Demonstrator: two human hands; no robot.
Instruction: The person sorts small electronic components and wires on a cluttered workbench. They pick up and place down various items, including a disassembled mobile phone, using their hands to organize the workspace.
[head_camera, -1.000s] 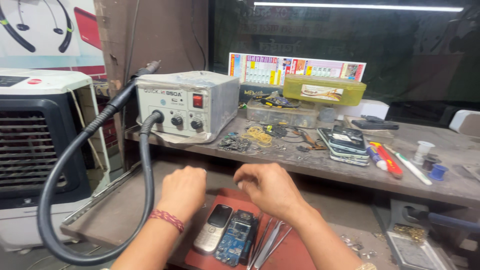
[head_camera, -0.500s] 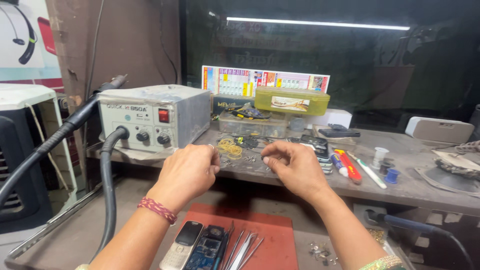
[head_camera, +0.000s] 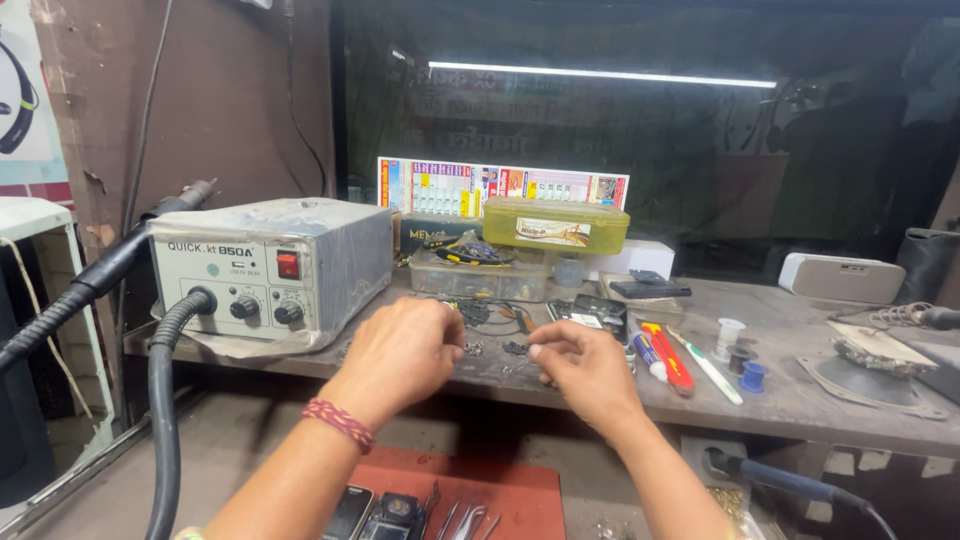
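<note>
Both my hands hover over a scatter of small dark parts and wires (head_camera: 492, 322) on the grey bench shelf (head_camera: 800, 405). My left hand (head_camera: 400, 352), with a red thread band at the wrist, is curled knuckles-up over the parts, and its fingertips are hidden. My right hand (head_camera: 585, 372) has thumb and forefinger pinched together just above the parts; I see nothing between them. Two opened phones (head_camera: 590, 314) lie just behind my right hand.
A grey hot-air station (head_camera: 270, 272) with a black hose (head_camera: 163, 420) stands left. Behind are a clear parts box (head_camera: 470, 272) and a yellow-green box (head_camera: 555, 222). Right lie a red tool (head_camera: 668, 356), spools (head_camera: 730, 335), a white speaker (head_camera: 840, 277). Below, a red mat (head_camera: 500, 485) holds phones (head_camera: 375, 515) and tweezers (head_camera: 465, 520).
Both hands rose from the phones on the red mat to the small parts on the shelf. The view tilted up and shifted right.
</note>
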